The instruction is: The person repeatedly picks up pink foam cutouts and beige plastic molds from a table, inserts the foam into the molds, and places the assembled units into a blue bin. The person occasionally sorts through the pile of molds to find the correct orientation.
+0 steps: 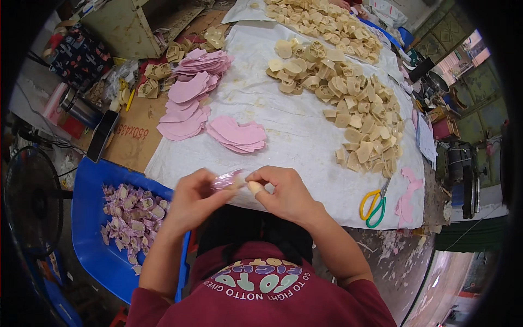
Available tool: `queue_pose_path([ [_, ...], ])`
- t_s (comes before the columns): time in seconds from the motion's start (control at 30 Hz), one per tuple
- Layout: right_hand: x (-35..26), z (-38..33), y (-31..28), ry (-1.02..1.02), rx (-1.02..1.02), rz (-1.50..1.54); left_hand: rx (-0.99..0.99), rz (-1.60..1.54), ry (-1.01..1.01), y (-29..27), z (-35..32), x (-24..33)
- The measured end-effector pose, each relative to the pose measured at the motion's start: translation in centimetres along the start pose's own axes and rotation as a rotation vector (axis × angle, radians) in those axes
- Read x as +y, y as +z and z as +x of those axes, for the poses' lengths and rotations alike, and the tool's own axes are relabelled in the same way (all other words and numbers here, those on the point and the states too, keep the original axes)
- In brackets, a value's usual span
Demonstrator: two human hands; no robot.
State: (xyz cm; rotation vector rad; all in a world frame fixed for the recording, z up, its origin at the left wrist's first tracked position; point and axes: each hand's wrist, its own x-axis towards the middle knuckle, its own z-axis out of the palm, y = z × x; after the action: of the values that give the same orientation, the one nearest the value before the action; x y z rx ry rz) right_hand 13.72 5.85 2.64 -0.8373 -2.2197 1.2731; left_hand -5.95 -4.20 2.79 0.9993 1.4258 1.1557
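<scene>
Near the front edge of the table, my left hand (195, 199) is closed on a small piece covered in shiny pink material (227, 180), blurred by motion. My right hand (287, 195) meets it from the other side, thumb and forefinger pinched at the piece's edge; a pale cover wraps one digit. Just beyond lies a fanned stack of curved pink cut-outs (237, 133), with more pink stacks (188, 106) behind it to the left. A heap of beige moulded pieces (365, 109), resembling shoe heels, spreads over the right half of the white table cover (253, 76).
A blue bin (90, 218) at lower left holds several pink-covered pieces (131, 218). Scissors (375, 206) with yellow and green handles lie at right, beside pink scraps (407, 196). A phone (102, 136), a flask (80, 106) and a black fan (35, 201) stand left. Another person's hand (342, 4) shows far back.
</scene>
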Motion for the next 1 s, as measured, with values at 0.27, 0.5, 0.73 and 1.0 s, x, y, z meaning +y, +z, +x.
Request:
queue_pose_path([
  [0.27,3.4,5.6,1.1,-0.274,0.379,-0.410,0.559,1.131,-0.164,-10.5,-9.0,1.0],
  [0.5,5.6,9.4,3.2,-0.143,0.291,-0.476,0.435,0.959,0.391,-5.1,-1.2,-0.7],
  [0.73,6.4,8.2,1.6,-0.017,0.183,-0.197,0.244,0.868,0.636,0.8,4.9,0.4],
  [1.0,8.1,6.6,-2.4,0.318,0.581,0.609,0.239,0.763,0.619,1.0,8.3,-4.4],
])
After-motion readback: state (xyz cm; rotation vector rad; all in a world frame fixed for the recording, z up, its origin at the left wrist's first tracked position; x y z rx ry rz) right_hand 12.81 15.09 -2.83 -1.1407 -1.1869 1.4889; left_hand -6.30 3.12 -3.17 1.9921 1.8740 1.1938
